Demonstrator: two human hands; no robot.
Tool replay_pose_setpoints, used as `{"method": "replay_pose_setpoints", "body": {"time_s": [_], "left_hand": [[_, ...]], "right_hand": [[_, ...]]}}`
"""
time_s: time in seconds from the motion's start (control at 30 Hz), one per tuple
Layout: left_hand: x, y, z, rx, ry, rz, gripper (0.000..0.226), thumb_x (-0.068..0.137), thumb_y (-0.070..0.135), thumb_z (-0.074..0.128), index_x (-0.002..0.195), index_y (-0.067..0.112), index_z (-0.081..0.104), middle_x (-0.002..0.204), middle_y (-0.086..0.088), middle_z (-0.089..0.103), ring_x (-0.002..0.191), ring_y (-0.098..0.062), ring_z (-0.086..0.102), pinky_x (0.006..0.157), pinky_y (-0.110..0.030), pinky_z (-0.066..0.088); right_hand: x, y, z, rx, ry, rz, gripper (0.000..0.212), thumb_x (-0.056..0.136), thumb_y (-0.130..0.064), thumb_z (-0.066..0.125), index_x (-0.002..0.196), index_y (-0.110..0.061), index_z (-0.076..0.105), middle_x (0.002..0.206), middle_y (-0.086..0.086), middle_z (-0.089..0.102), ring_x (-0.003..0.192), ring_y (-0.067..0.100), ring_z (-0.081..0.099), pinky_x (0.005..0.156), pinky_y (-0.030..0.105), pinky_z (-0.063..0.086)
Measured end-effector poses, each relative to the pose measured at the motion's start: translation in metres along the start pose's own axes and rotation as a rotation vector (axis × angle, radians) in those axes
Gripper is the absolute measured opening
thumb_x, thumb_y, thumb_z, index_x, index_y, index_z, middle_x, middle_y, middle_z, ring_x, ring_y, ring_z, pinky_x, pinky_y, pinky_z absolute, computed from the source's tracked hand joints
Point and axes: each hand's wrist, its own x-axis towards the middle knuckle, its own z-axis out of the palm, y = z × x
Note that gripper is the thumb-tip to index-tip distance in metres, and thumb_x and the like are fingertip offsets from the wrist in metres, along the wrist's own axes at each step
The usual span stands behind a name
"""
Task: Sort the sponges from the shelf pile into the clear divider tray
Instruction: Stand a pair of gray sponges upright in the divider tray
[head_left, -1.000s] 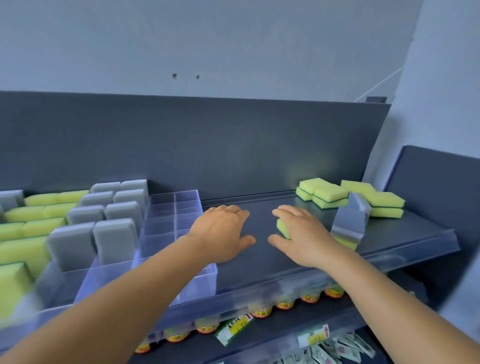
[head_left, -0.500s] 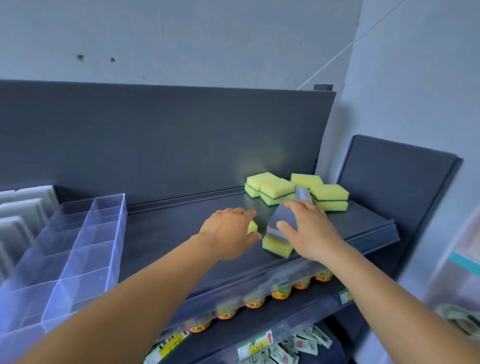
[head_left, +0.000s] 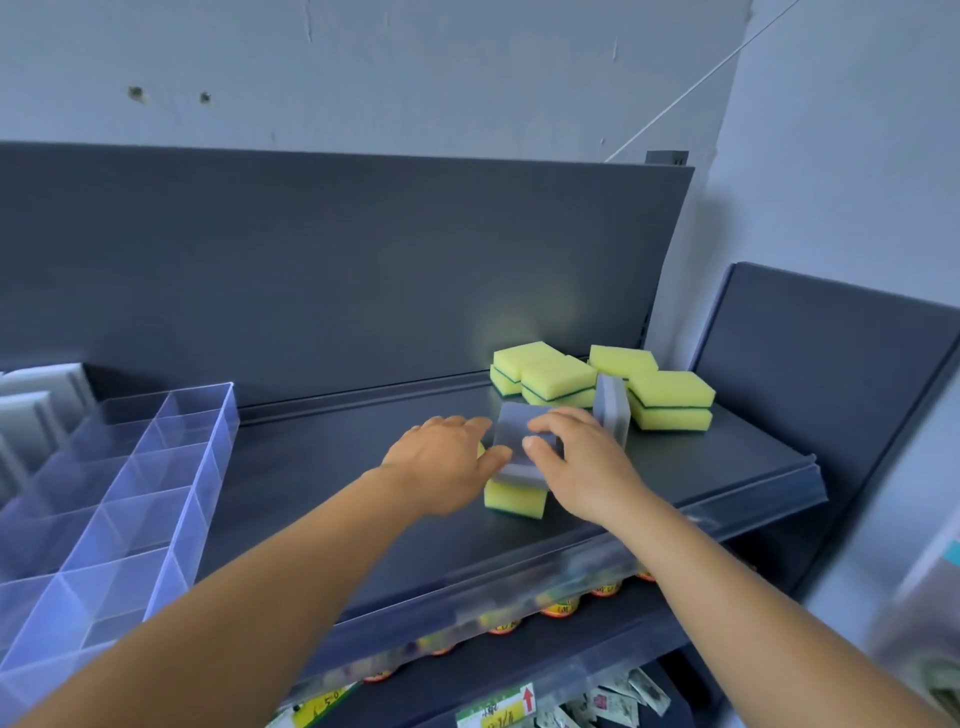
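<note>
Sponge (head_left: 521, 441) now gripped w/ both hands, lifted vs. before.

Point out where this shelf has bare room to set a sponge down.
Bare shelf lies between the clear divider tray and the left hand, and along the front lip right of the right hand. The visible tray cells look empty. It is crowded at the back right, around the yellow sponge pile and upright grey sponge.

Bare shelf (head_left: 332, 478) lies open between the divider tray (head_left: 156, 467) and the sponge pile (head_left: 597, 384) crowding the back right.
</note>
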Motion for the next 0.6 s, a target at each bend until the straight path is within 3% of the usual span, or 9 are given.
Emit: {"method": "replay_pose_setpoints", "body": {"time_s": [0.13,0.3,0.47,0.6], "left_hand": [[0.013,0.014,-0.002,-0.008,0.031,0.039,0.058,0.096,0.053,0.033,0.147,0.025,0.027,0.137,-0.006,0.048,0.130,-0.026,0.040,0.102,-0.039,0.037],[0.028,0.043,0.002,0.013,0.030,-0.017,0.067,0.089,0.066,0.036,0.135,0.018,0.043,0.130,-0.008,0.050,0.122,-0.027,0.044,0.088,-0.037,0.042],[0.041,0.054,0.007,0.039,0.060,-0.074,0.072,0.079,0.060,0.058,0.130,0.013,0.041,0.122,-0.009,0.052,0.112,-0.029,0.052,0.075,-0.033,0.038],[0.044,0.049,0.008,-0.022,0.092,-0.073,0.059,0.086,0.048,0.054,0.130,0.014,0.037,0.120,-0.011,0.050,0.109,-0.031,0.051,0.078,-0.035,0.041]], "right_hand": [[0.016,0.012,-0.005,-0.018,0.200,0.072,0.034,0.093,-0.035,0.048,0.126,-0.026,0.052,0.137,0.000,0.039,0.128,0.021,0.036,0.097,0.034,0.038],[0.039,0.035,-0.015,-0.080,0.194,0.218,0.040,0.093,-0.035,0.049,0.131,-0.025,0.048,0.145,0.009,0.032,0.132,0.032,0.031,0.107,0.039,0.030],[0.050,0.054,-0.017,-0.099,0.153,0.292,0.038,0.087,-0.037,0.062,0.120,-0.018,0.056,0.130,0.010,0.044,0.107,0.032,0.055,0.086,0.035,0.045],[0.048,0.064,-0.019,-0.064,0.188,0.299,0.025,0.088,-0.021,0.062,0.112,-0.018,0.055,0.129,0.009,0.040,0.092,0.032,0.057,0.080,0.034,0.047]]}}
